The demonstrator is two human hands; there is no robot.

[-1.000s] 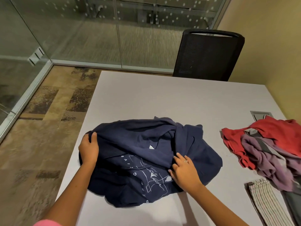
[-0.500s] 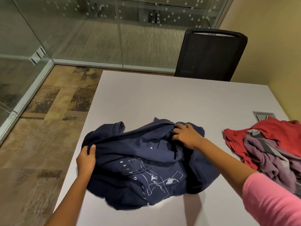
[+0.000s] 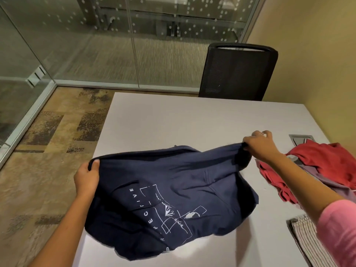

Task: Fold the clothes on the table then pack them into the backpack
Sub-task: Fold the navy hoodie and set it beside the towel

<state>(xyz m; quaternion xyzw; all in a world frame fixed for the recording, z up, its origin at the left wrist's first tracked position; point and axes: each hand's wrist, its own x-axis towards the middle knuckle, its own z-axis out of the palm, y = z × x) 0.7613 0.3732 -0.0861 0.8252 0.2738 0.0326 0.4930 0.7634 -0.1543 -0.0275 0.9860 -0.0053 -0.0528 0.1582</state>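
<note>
Navy hoodie (image 3: 173, 189), soft fleece, stretched between left hand (image 3: 86, 177), right hand (image 3: 260, 146).

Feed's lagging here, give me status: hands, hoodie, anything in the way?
Left hand and right hand each grip a hoodie edge. Hoodie stretched between them, unfolded, lower part on table. Clothes pile close on right.

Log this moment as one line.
stage: spreading hoodie | left hand: grips hoodie edge | right hand: grips opposite edge, lifted | clothes pile: waiting at right on table | backpack: not visible
</note>
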